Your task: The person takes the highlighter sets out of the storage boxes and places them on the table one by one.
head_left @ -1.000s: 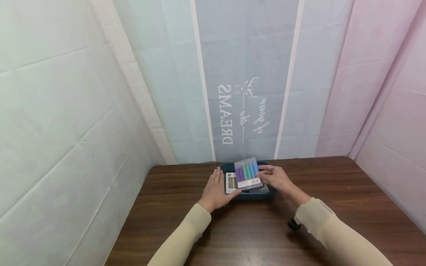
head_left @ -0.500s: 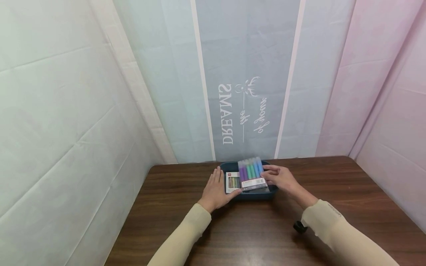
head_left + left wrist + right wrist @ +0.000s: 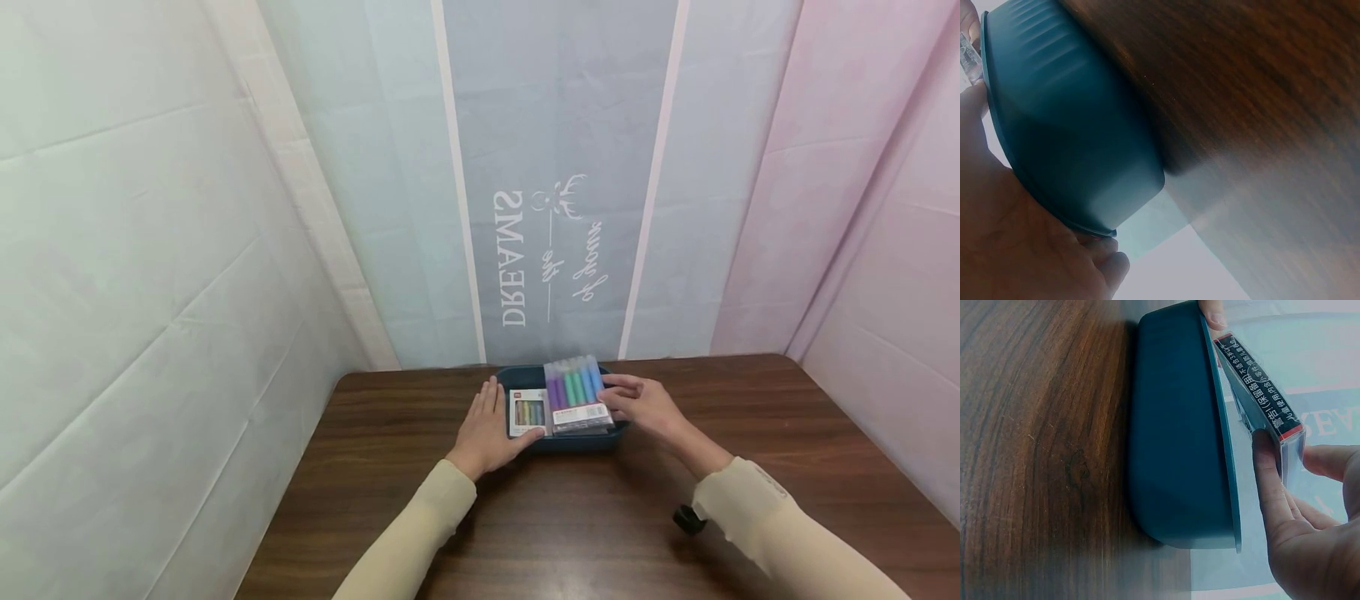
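My right hand (image 3: 643, 408) pinches a clear pack of markers (image 3: 576, 387) by its right edge, over the right half of a dark teal basin (image 3: 573, 445). Purple, green and blue markers show through the plastic. In the right wrist view the thumb and fingers sit on opposite faces of the marker pack (image 3: 1260, 387), tilted above the basin rim. My left hand (image 3: 486, 429) rests along the basin's left rim, fingers straight, thumb reaching over the front. Inside the basin, by that thumb, lies a white box (image 3: 517, 404) whose window shows coloured sticks.
The basin stands near the back edge of a brown wooden table (image 3: 555, 533). Close behind hangs a pale printed curtain (image 3: 555, 167), with light fabric at both sides. Under the right wrist is a small black object (image 3: 688, 518).
My right hand has shifted right with the marker pack, which now leans less and uncovers more of the white box. The left hand stays in place on the rim.
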Demonstrator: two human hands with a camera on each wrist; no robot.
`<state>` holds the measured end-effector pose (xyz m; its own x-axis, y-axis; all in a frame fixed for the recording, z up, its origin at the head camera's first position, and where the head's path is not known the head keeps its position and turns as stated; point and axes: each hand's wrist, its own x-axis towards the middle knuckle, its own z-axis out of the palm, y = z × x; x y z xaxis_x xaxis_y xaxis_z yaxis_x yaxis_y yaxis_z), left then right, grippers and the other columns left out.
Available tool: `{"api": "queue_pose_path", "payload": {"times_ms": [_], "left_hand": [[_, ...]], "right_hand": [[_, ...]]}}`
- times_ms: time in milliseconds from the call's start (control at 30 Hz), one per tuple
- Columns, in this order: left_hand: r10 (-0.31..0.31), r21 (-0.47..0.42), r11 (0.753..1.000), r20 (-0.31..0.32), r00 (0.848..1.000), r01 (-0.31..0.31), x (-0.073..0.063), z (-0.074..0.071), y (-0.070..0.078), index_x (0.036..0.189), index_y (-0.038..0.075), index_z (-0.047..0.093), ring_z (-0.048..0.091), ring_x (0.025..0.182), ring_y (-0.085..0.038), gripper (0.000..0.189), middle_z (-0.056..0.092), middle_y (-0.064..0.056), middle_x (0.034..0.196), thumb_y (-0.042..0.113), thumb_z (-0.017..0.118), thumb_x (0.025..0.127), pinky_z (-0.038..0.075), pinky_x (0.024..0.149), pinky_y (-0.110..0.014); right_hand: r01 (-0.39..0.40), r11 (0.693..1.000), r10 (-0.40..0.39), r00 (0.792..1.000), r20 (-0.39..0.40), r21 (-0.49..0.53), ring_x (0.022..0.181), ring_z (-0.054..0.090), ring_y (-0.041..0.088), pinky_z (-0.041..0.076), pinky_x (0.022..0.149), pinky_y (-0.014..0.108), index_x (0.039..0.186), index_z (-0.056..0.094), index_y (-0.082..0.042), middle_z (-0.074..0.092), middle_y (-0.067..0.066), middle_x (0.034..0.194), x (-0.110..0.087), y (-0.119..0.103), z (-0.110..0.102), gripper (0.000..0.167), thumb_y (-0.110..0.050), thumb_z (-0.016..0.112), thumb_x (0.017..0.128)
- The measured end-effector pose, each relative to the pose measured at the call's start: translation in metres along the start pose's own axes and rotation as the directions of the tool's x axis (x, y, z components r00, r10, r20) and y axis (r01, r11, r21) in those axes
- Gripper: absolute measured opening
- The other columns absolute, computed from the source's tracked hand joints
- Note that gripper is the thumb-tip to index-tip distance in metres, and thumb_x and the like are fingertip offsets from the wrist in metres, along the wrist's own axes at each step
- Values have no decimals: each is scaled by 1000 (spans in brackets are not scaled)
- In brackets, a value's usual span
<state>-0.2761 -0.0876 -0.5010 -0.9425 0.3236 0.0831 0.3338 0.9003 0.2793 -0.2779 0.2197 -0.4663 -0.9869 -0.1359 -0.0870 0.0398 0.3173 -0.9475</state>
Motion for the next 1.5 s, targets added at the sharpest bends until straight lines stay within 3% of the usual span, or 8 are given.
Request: {"api": "queue_pose_path", "payload": {"times_ms": [600, 800, 1100, 1500], "left_hand": [[-10, 7, 1000, -5, 1000, 10, 1, 3, 0, 169, -3, 21, 14, 166, -32, 117, 14, -19, 179, 84, 49, 96, 18, 134, -43], [-13, 23, 1000, 3, 1000, 13, 1, 3, 0, 169, -3, 20, 13, 166, -31, 116, 13, -19, 179, 84, 48, 97, 17, 134, -42], [-8, 19, 1000, 4, 1000, 8, 1, 3, -1, 169, -3, 21, 13, 166, -31, 117, 13, -19, 179, 85, 47, 96, 17, 134, -42], [-5, 18, 1000, -10, 1000, 5, 2, 5, -2, 169, -3, 22, 13, 166, -31, 117, 13, -18, 179, 85, 47, 96, 18, 134, -43]], "right_hand": [[-12, 1000, 12, 1000, 26, -15, 118, 71, 24, 62, 96, 37, 159, 48, 0, 63, 28, 146, -19, 3, -9, 74, -42, 73, 104], [10, 1000, -9, 999, 35, -9, 113, 72, 21, 63, 92, 33, 159, 48, 2, 66, 26, 141, -26, 5, -13, 73, -41, 73, 104], [14, 1000, -15, 999, 38, 26, 109, 72, 19, 62, 98, 46, 158, 49, 3, 67, 26, 140, -37, 11, -17, 71, -37, 73, 104], [46, 999, -46, 998, 44, 8, 109, 73, 18, 63, 94, 39, 158, 48, 2, 68, 25, 138, -53, 13, -23, 67, -34, 71, 107]]}}
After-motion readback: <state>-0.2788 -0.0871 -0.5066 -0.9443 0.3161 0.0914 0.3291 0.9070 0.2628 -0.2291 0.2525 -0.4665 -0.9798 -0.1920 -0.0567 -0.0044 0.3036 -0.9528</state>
